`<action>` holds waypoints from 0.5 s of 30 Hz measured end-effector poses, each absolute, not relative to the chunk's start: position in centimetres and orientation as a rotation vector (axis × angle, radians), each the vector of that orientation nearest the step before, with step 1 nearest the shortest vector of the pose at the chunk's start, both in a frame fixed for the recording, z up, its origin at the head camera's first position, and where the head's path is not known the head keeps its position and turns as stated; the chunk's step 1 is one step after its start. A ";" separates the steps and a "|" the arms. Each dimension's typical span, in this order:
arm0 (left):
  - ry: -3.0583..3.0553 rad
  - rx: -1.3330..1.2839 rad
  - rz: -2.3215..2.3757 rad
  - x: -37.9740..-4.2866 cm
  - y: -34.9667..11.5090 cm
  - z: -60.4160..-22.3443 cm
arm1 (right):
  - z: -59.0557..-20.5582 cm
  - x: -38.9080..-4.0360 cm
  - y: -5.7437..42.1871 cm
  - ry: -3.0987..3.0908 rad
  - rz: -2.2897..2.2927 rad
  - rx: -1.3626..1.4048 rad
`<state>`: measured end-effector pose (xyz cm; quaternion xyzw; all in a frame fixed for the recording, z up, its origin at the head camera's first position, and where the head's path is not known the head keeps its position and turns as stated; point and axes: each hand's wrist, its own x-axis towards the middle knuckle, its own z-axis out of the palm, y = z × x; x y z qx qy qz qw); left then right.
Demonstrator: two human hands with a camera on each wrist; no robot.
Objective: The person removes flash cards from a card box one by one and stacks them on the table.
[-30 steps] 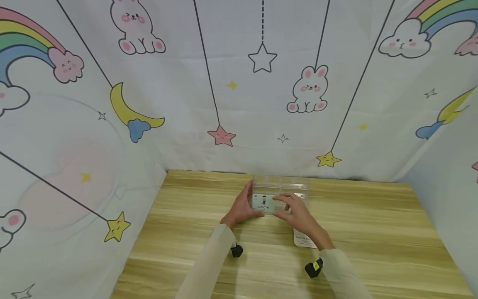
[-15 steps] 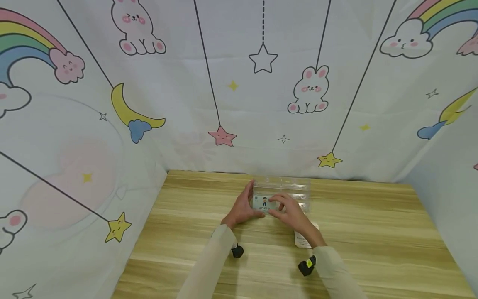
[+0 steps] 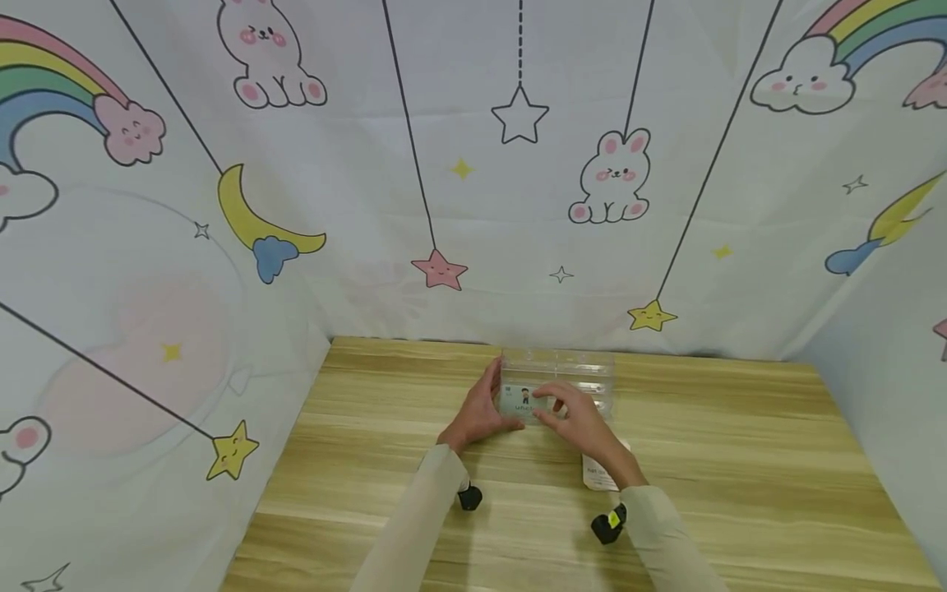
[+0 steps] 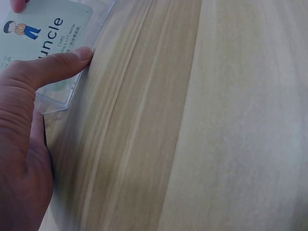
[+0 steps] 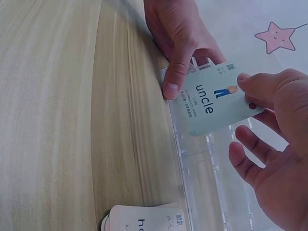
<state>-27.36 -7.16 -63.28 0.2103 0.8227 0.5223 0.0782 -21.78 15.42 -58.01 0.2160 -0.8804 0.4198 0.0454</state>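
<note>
A pale green flash card (image 3: 518,398) printed "uncle" with a cartoon figure is at the left part of a clear plastic compartment box (image 3: 592,369). My right hand (image 3: 580,419) pinches the card's edge between thumb and index finger; in the right wrist view the other fingers hang loosely curled below the card (image 5: 211,98). My left hand (image 3: 477,413) holds the box at its left end. Its thumb (image 4: 65,65) lies over the front edge by the card's lower part, its fingers around the left side. The right wrist view shows the box (image 5: 182,144) tilted by the camera angle, its dividers running lengthwise.
A small stack of whitish cards (image 3: 598,475) lies on the wooden table (image 3: 740,460) in front of the box, partly under my right forearm. A white cloth wall (image 3: 370,296) with cartoon prints rises behind the table's back edge.
My right hand has moved slightly left along the card. The card has tilted, so its lettering is harder to read from above. My left hand has kept its place on the box.
</note>
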 end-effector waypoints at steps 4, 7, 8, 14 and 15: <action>2.465 0.622 1.565 -27.3 -7.1 -63.2 | -57.6 -21.7 15.7 -2.679 1.274 0.633; 2.468 0.603 1.555 -27.4 -7.1 -63.3 | -57.2 -21.7 15.8 -2.667 1.273 0.615; 2.471 0.598 1.548 -27.4 -7.1 -63.3 | -57.1 -21.6 15.9 -2.661 1.273 0.608; 2.468 0.593 1.560 -27.4 -7.1 -63.3 | -56.6 -21.2 16.8 -2.620 1.335 0.562; 2.465 0.590 1.564 -27.4 -7.1 -63.3 | -56.5 -21.1 17.1 -2.616 1.351 0.554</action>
